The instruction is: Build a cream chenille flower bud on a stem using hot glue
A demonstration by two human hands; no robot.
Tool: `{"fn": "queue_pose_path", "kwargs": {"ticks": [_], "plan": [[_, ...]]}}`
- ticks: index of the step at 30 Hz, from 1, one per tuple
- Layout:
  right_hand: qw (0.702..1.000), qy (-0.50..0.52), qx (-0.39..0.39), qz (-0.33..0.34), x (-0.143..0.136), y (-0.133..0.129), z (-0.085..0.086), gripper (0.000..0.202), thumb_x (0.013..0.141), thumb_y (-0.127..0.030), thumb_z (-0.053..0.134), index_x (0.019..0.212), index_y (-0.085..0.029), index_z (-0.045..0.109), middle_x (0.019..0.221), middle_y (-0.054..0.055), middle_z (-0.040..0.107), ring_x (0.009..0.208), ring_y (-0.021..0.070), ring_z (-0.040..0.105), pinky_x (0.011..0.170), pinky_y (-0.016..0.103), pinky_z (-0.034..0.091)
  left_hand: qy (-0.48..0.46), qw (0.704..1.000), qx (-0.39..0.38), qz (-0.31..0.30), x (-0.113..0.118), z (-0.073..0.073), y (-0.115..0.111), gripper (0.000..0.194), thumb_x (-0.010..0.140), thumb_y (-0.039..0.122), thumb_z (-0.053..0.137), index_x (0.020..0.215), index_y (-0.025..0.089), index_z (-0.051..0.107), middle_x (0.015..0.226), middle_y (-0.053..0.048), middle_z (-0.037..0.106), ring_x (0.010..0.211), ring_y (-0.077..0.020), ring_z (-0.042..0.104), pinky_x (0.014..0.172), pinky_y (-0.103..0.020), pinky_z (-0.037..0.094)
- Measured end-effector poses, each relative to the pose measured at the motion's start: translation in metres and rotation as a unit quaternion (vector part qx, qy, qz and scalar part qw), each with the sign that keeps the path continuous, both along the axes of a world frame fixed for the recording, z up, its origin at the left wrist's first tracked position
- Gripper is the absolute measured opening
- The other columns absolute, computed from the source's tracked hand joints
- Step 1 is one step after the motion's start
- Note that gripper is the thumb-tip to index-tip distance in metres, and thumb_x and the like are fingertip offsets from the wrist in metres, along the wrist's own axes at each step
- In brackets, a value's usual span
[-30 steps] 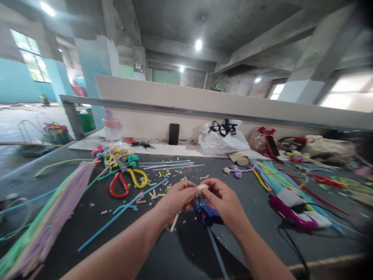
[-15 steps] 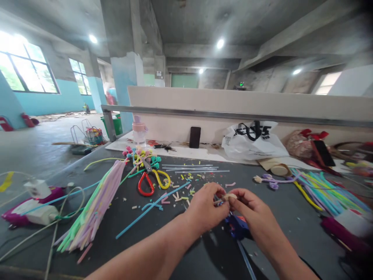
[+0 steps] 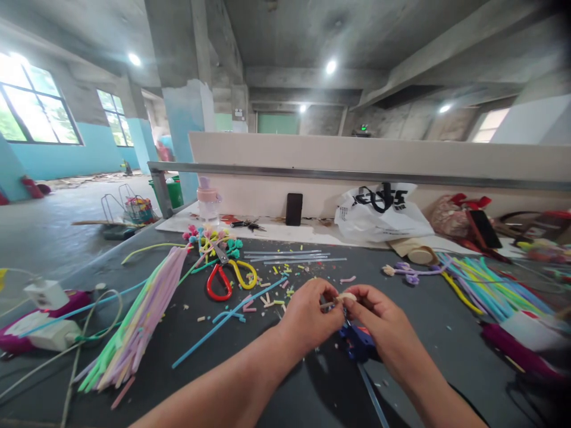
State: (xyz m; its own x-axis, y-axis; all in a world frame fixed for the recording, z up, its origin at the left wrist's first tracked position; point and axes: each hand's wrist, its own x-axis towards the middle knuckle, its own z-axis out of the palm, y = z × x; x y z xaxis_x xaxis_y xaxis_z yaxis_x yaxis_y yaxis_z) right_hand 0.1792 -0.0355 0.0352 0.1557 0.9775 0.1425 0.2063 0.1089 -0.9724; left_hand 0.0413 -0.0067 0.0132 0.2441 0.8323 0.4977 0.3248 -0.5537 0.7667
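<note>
The person's left hand [image 3: 312, 309] is nearly closed, thumb and bent forefinger drawn together at one side of a small cream piece [image 3: 347, 296], with the other fingers curled in behind. The right hand [image 3: 379, 315] pinches the same piece from the other side between thumb and forefinger, its remaining fingers loosely folded. The piece sits between the two sets of fingertips, raised over the dark table [image 3: 259, 386]; its exact shape is too small and too covered to tell. The hands almost meet, the left seen from its back with the wrist bent inward, the right angled in toward it. The left forearm reaches up from the lower left, the right from the lower right. Just below the fingers, partly hidden by the right hand, lies a blue glue gun [image 3: 357, 343], a translucent stick [image 3: 373, 395] running from it toward the near edge. Left of the hands are scissors with red and yellow handles [image 3: 218, 295], near scattered cut bits [image 3: 266, 299] and a blue stem [image 3: 223, 324].
</note>
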Motion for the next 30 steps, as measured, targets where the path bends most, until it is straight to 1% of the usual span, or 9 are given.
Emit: {"fn": "queue_pose_path", "kwargs": {"ticks": [9,14,16,19,21,23,26,28,30], "plan": [[1.0,-0.003,0.005,-0.022,-0.004,-0.002,-0.001,0.035,0.061,-0.048,0.07,0.075,-0.017,0.06,0.06,0.0,0.059,0.052,0.0123,0.051,0.047,0.023,0.038,0.005,1.0,0.007,0.0,-0.001,0.0,0.002,0.006,0.072,0.023,0.055,0.076,0.019,0.057,0.074,0.0,0.059,0.065,-0.0122,0.051,0.059,-0.023,0.039],[1.0,0.006,0.008,-0.007,-0.002,0.001,-0.005,0.034,0.063,-0.047,0.07,0.075,-0.017,0.059,0.061,-0.001,0.059,0.054,0.0121,0.051,0.05,0.023,0.038,0.011,1.0,0.005,0.0,0.0,0.0,0.001,0.005,0.072,0.022,0.054,0.075,0.018,0.055,0.074,0.001,0.058,0.065,-0.0117,0.05,0.059,-0.023,0.039],[1.0,0.004,0.006,-0.004,0.0,0.002,-0.006,0.034,0.064,-0.047,0.07,0.077,-0.017,0.058,0.064,0.0,0.06,0.056,0.0126,0.052,0.052,0.023,0.039,0.006,1.0,0.004,0.0,0.0,-0.001,0.001,0.01,0.071,0.022,0.055,0.081,0.019,0.055,0.076,0.001,0.058,0.065,-0.0116,0.051,0.06,-0.023,0.039],[1.0,0.018,0.002,-0.001,0.001,0.004,-0.007,0.037,0.063,-0.049,0.07,0.08,-0.018,0.058,0.068,0.0,0.062,0.06,0.0136,0.054,0.055,0.024,0.04,-0.01,1.0,0.008,-0.004,0.002,-0.004,0.002,0.022,0.071,0.022,0.056,0.093,0.019,0.054,0.082,0.001,0.058,0.067,-0.0118,0.052,0.061,-0.023,0.041],[0.999,0.033,0.0,0.008,0.002,0.004,-0.008,0.039,0.062,-0.049,0.071,0.081,-0.018,0.058,0.069,0.0,0.062,0.063,0.0145,0.055,0.058,0.025,0.042,-0.013,1.0,0.008,-0.009,0.003,-0.004,0.002,0.025,0.07,0.022,0.057,0.095,0.019,0.053,0.083,0.0,0.057,0.069,-0.0121,0.052,0.061,-0.023,0.041],[0.998,0.05,0.0,0.024,0.002,0.003,-0.007,0.039,0.063,-0.047,0.072,0.084,-0.018,0.058,0.072,0.001,0.062,0.067,0.0155,0.057,0.061,0.025,0.043,-0.01,1.0,0.008,-0.015,0.003,-0.002,0.002,0.022,0.07,0.02,0.056,0.092,0.019,0.054,0.083,0.0,0.058,0.069,-0.0122,0.052,0.062,-0.023,0.041],[0.995,0.089,0.014,0.052,0.004,0.0,-0.006,0.035,0.065,-0.04,0.072,0.089,-0.018,0.058,0.081,0.003,0.064,0.074,0.0166,0.058,0.066,0.026,0.045,0.01,1.0,-0.005,-0.02,0.003,0.002,0.0,0.014,0.07,0.016,0.053,0.083,0.018,0.055,0.079,0.0,0.058,0.068,-0.0124,0.052,0.062,-0.023,0.041],[0.99,0.122,0.018,0.075,0.006,-0.002,-0.006,0.032,0.067,-0.035,0.07,0.093,-0.019,0.058,0.086,0.004,0.064,0.078,0.0169,0.059,0.07,0.027,0.046,0.011,1.0,-0.005,-0.014,0.002,0.003,-0.002,0.013,0.07,0.015,0.052,0.083,0.018,0.054,0.079,0.0,0.057,0.068,-0.0125,0.052,0.062,-0.024,0.04],[0.985,0.146,0.021,0.09,0.007,-0.003,-0.006,0.028,0.069,-0.031,0.067,0.093,-0.019,0.058,0.087,0.003,0.064,0.077,0.0158,0.058,0.07,0.026,0.046,0.014,1.0,0.001,-0.014,0.002,0.001,-0.002,0.014,0.07,0.015,0.051,0.083,0.019,0.054,0.078,0.0,0.057,0.068,-0.0127,0.052,0.063,-0.024,0.04]]}}
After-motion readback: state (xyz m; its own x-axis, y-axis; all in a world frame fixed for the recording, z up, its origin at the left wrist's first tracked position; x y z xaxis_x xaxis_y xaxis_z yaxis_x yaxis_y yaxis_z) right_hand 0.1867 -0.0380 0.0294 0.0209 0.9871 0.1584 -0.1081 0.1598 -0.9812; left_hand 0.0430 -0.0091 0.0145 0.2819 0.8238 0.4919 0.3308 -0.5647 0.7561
